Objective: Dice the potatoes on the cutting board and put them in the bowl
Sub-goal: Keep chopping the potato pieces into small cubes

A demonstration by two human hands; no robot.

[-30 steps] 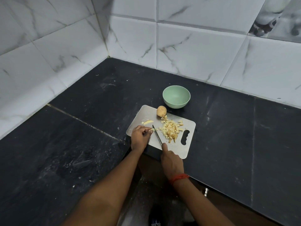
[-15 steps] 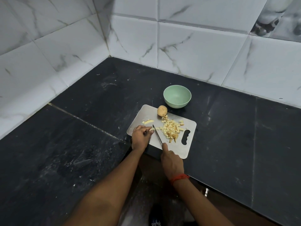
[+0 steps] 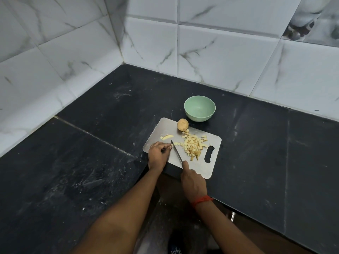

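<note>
A grey cutting board [image 3: 205, 167] lies on the black counter. On it sits a heap of diced potato [image 3: 193, 146], a whole unpeeled potato [image 3: 182, 124] at its far edge, and a loose potato slice [image 3: 167, 137] to the left. My right hand [image 3: 192, 182] grips a knife [image 3: 176, 152], blade down on the board. My left hand [image 3: 158, 154] has curled fingers that pinch a small potato piece just left of the blade; the piece is mostly hidden. A pale green bowl [image 3: 199, 108] stands beyond the board, with nothing in it.
The black stone counter [image 3: 91, 162] runs into a corner of white marble-look tiled walls [image 3: 220, 52]. Its front edge passes under the near corner of the board, which overhangs it slightly. A red thread band [image 3: 201, 200] circles my right wrist.
Hardly anything has moved. The knife stays at the same spot next to my left fingertips, and the potato heap looks the same.
</note>
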